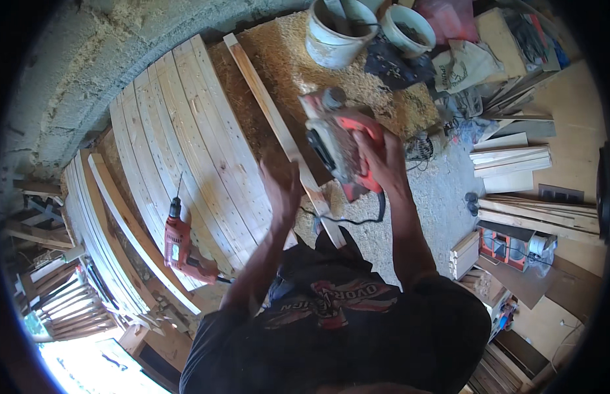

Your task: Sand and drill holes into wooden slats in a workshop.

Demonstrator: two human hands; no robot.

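Note:
My right hand [377,161] grips the red handle of an electric planer [334,148], raised and tilted on the right of a long narrow wooden strip [256,85]. A black cord [357,221] loops below the planer. Over the middle of the strip is my left hand [281,180], its fingers blurred; whether they touch the wood I cannot make out. Left of both hands, a red power drill [178,243] with a long bit lies on a panel of pale boards [187,125].
Two white buckets [334,49] stand at the far side amid sawdust [279,49]. Long curved-looking boards [124,203] lie at the left. Stacked wood pieces [512,161] and a red-and-black machine [508,246] are on the right. A rough wall [75,79] bounds the far left.

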